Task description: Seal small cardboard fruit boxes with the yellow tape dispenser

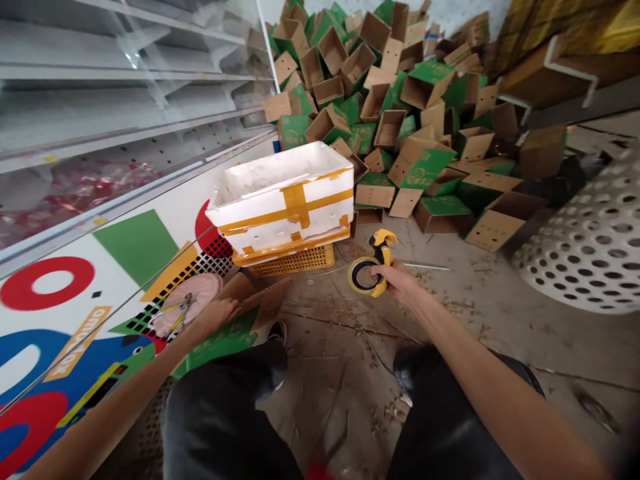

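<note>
My right hand (397, 279) is closed around a yellow-and-black tape dispenser (383, 257), held out over the floor in front of my right knee. A roll of tape (361, 277) sits on it. Low on the left, my left hand (220, 312) grips the upper edge of a green-and-brown cardboard box (230, 339) with its flaps standing open. My left leg hides part of that box. Just beyond it, a white foam box (280, 213) banded with orange tape rests on a yellow plastic crate (295, 260).
A large heap of open cardboard boxes (390, 127) fills the back. White shelving (130, 73) runs along the left above a colourful printed panel (125, 247). At right stands a white perforated basket (590, 247). Dry debris lies scattered across the floor (330, 327).
</note>
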`<control>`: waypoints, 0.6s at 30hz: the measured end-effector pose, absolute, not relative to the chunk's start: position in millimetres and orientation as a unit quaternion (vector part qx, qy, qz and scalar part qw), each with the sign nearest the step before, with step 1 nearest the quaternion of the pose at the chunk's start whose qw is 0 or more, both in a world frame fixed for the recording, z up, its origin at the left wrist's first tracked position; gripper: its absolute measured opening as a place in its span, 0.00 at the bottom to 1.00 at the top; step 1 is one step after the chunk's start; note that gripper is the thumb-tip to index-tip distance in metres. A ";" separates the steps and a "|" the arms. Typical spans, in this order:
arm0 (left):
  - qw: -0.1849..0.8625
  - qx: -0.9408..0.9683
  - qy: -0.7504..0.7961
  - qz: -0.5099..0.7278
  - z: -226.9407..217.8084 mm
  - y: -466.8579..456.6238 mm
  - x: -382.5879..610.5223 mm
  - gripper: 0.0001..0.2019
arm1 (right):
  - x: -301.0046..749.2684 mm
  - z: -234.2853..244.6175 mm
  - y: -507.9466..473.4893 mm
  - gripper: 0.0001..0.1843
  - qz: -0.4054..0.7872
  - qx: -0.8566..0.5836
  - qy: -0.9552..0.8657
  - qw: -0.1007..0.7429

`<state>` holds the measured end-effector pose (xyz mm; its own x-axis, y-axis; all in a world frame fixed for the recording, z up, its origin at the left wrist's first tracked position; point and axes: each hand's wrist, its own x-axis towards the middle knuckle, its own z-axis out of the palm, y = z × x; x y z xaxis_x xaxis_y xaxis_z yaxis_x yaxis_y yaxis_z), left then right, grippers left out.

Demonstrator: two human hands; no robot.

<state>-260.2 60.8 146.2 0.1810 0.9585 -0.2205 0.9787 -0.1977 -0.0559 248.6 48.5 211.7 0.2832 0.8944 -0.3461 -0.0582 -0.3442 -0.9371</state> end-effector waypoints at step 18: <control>0.162 0.778 0.587 -0.158 48.1 -169.0 55.8 0.20 | 294.0 74.9 -42.6 0.20 0.403 -0.820 -0.296 0.280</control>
